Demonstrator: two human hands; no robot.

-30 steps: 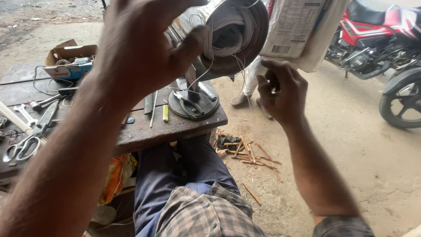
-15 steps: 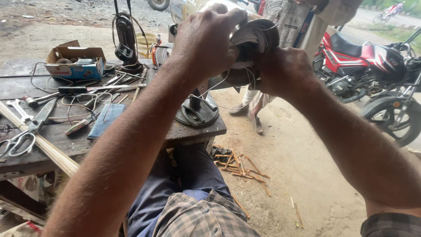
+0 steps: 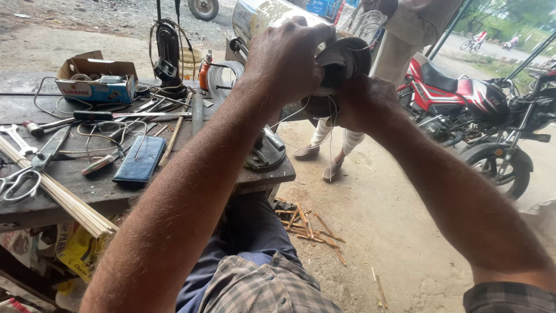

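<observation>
Head view, the only one I have: my left hand [image 3: 286, 58] is clamped over the top of a round wound coil [image 3: 341, 61], fingers curled tight on its rim, while my right hand [image 3: 362, 101] closes on the lower side of the same piece, its fingers wrapped under where I cannot see the tips. The coil is held up in the air between both hands, above the right end of the workbench [image 3: 87, 194] and in front of a standing person's legs [image 3: 330, 136]. Thin loose wires [image 3: 330, 148] hang from the coil, so I judge the winding work unfinished: the turns are largely bundled, but the ends are neither tied nor trimmed. A dark round base [image 3: 266, 153] sits on the bench edge below the hands, apart from the coil, so fitting appears yet to come. Scissors [image 3: 17, 182], a blue flat case [image 3: 139, 159], a cardboard box [image 3: 95, 81] and a bundle of thin sticks [image 3: 58, 194] lie untouched on the bench; a red motorcycle [image 3: 463, 104] stands to the right
</observation>
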